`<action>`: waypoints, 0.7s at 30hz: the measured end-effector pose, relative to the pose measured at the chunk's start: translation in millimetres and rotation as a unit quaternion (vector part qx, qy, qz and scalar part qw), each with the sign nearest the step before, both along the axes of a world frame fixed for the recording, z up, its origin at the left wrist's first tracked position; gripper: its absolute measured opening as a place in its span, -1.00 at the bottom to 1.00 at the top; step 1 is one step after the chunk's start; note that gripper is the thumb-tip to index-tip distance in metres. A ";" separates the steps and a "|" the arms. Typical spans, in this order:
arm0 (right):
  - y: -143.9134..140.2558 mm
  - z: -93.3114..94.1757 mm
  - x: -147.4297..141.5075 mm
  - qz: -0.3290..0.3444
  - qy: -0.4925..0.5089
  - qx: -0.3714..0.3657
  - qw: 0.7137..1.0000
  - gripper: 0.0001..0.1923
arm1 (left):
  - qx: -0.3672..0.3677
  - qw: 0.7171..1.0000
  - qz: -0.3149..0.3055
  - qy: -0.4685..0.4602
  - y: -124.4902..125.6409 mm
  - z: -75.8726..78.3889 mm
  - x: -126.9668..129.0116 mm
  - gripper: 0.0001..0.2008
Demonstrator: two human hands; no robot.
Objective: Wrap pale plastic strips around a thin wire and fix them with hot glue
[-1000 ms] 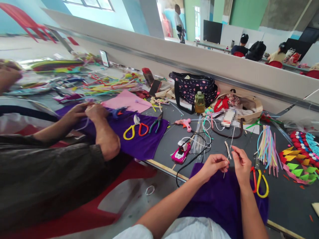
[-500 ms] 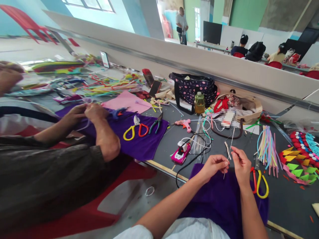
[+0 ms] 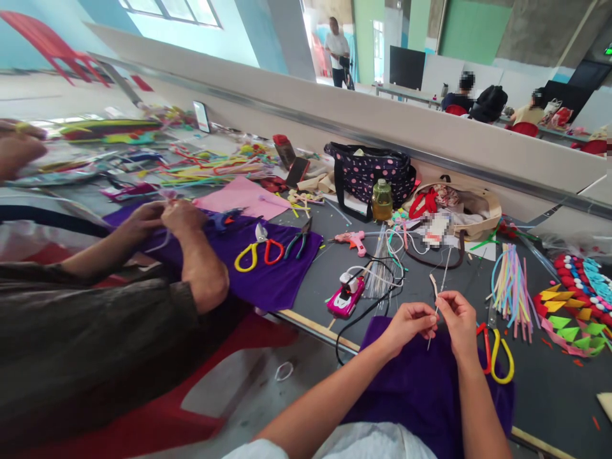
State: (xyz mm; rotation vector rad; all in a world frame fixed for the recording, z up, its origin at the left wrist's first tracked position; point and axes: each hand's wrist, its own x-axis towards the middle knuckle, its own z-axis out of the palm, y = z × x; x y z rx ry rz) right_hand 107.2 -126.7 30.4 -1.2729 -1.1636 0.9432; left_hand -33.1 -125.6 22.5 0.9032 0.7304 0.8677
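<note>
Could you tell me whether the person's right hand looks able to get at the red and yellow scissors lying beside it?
Probably yes: the red and yellow scissors lie on the table just beside the right hand with nothing between them, though that hand and the left hand are pinching a thin stick.

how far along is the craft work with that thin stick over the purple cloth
Early, by the look of it. Done: finished bright paper pieces lie at the table's right edge. In hand: the left hand and right hand pinch one thin stick over the purple cloth; nothing shows attached to it. Left: a bundle of coloured straws lies unused, with scissors and a glue gun lying idle.
</note>
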 end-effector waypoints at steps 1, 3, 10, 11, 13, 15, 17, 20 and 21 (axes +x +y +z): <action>-0.3 0.0 0.0 0.001 0.001 -0.001 1.000 -0.76 | -0.002 1.000 0.000 0.000 -0.3 -0.8 -0.1 -0.63; -0.8 -0.2 0.4 0.003 0.003 -0.002 1.000 -0.76 | -0.007 1.000 -0.003 -0.001 -1.1 -1.9 -0.5 -0.63; -0.9 -2.5 1.0 -0.006 -0.007 0.010 1.000 -0.77 | -0.006 1.000 -0.003 -0.009 -4.8 -3.6 -1.0 -0.65; -1.0 -2.7 0.8 -0.006 -0.007 0.011 1.000 -0.77 | -0.007 1.000 -0.003 -0.011 -5.1 -3.8 -1.0 -0.66; -1.2 -2.5 0.2 -0.004 -0.006 0.009 1.000 -0.77 | -0.008 1.000 -0.004 -0.012 -5.6 -4.3 -1.0 -0.66; -1.5 -2.2 -0.7 -0.004 -0.005 0.006 1.000 -0.77 | -0.009 1.000 -0.009 -0.011 -5.8 -4.5 -1.3 -0.66; -1.7 -1.9 -1.8 -0.004 -0.002 0.005 1.000 -0.78 | -0.011 1.000 -0.013 -0.011 -5.8 -4.4 -1.9 -0.66; -1.8 -1.7 -3.0 0.004 0.005 0.005 1.000 -0.77 | -0.013 1.000 -0.011 -0.010 -6.1 -4.1 -3.3 -0.66; -1.7 -1.4 -2.8 0.009 0.008 0.001 1.000 -0.76 | -0.014 1.000 -0.010 -0.009 -6.3 -4.0 -3.8 -0.66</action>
